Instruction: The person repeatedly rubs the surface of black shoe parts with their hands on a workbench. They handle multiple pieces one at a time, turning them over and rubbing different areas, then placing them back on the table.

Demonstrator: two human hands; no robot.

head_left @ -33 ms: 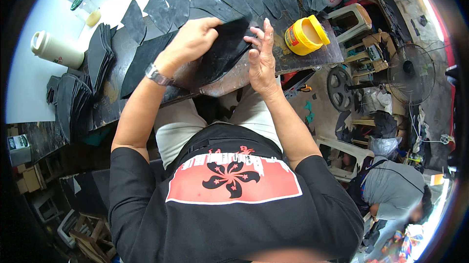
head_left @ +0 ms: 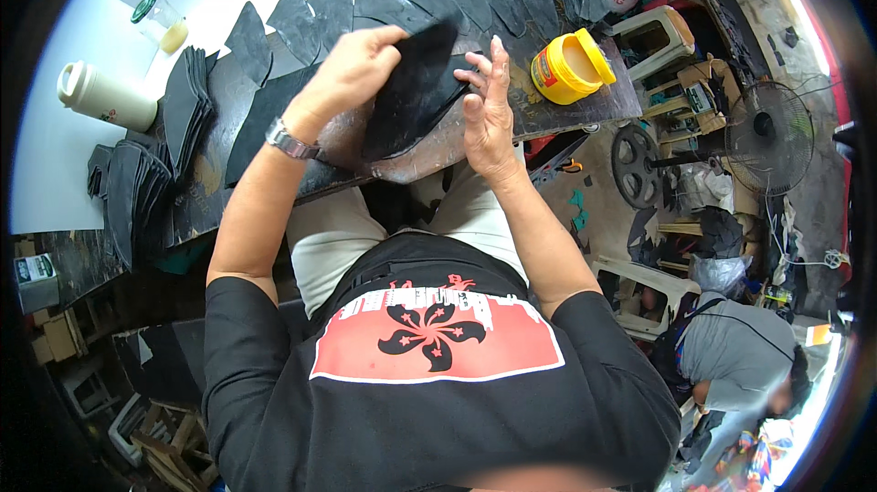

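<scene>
Head view. Left hand (head_left: 361,63) closed tight, thumb against curled fingers, gripping the upper left edge of a black flat piece (head_left: 411,85), leaf-like, apparently leather or similar sheet. Piece is tilted up over the near edge of the dark, scuffed worktop (head_left: 614,106), between the two hands; its upper tip is blurred. Right hand (head_left: 489,122) half spread, palm turned toward the piece, index finger upright, other fingers bent, thumb apart. Fingertips right at the piece's right edge; cannot tell whether they touch. Metal wristwatch (head_left: 290,140) on left wrist.

Beyond the hands, a row of similar dark cutouts (head_left: 331,12), pointed, some overlapping, runs along the far side. Another broad black panel (head_left: 260,126) lies flat, partly behind the left forearm. Further left, two fanned stacks (head_left: 187,108) of black pieces, a cream tumbler (head_left: 114,97) just beside them, and a glass jar (head_left: 172,33) with green lid. Right of the right hand, a yellow tub (head_left: 554,79), uncapped, pale contents showing. Off right: standing fan (head_left: 772,136) and a co-worker in grey (head_left: 735,350), bent over.
</scene>
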